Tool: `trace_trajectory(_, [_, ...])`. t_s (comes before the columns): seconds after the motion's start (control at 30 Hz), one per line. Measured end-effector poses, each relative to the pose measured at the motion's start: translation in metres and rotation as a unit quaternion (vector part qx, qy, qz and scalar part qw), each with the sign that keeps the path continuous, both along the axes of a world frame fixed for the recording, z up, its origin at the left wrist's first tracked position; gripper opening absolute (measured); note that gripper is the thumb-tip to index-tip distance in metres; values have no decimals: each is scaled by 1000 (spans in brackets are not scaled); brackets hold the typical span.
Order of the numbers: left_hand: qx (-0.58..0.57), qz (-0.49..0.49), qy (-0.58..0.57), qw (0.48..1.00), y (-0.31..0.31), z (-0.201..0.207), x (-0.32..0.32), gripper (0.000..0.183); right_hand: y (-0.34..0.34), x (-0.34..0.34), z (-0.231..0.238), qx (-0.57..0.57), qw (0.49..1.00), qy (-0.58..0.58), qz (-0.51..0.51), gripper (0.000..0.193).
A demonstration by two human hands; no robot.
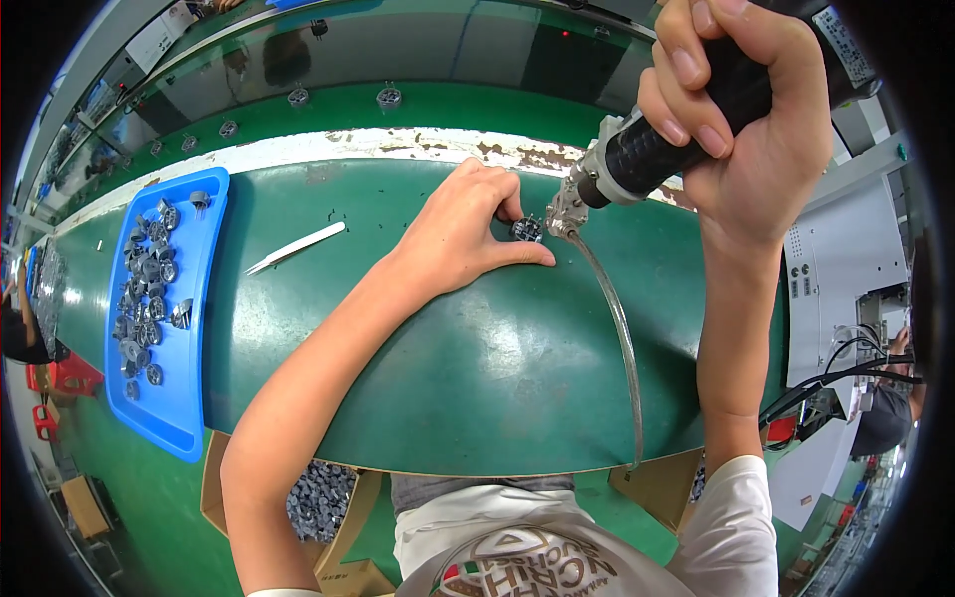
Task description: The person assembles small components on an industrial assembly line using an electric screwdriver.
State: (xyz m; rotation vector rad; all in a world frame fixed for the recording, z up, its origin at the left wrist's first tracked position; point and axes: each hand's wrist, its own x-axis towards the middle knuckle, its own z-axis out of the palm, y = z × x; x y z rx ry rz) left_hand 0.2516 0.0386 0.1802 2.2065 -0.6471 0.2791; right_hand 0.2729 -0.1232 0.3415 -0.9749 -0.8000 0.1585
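Observation:
My left hand point(460, 224) rests on the green work mat, its thumb and fingers around a small round dark part point(526, 230) with metal bits on top. My right hand point(761, 139) is wrapped around a black powered screwdriver point(652, 154), held slanting down to the left. Its metal nose point(567, 211) is just to the right of the round part; whether they touch I cannot tell. From that nose a clear hose point(619, 328) curves down to the mat's front edge. White tweezers point(298, 247) lie left of my left hand, with several tiny dark screws point(338, 216) nearby.
A blue tray point(212, 289) holding many similar round parts stands on the left. Beyond a worn white ledge point(398, 141), more parts point(389, 97) sit on a green conveyor belt. Cardboard boxes point(363, 507) of small grey pieces are below the front edge. Grey equipment point(836, 269) with black cables is at right.

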Motion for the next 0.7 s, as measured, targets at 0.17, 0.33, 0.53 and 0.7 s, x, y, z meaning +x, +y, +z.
trace_trajectory(0.17, [1,0,-4,1000,1,0,0,56,2,1,-1,17,999,-4,27,20])
trace_trajectory(0.33, [2,1,-4,1000,1,0,0,56,3,6,-2,33,998,-8,53,20])
trace_trajectory(0.53, [8,6,-7,1000,1,0,0,56,4,9,-3,51,995,-13,85,20])
trace_trajectory(0.7, [5,18,60,998,-4,13,-3,45,-7,7,-2,66,992,-19,109,20])
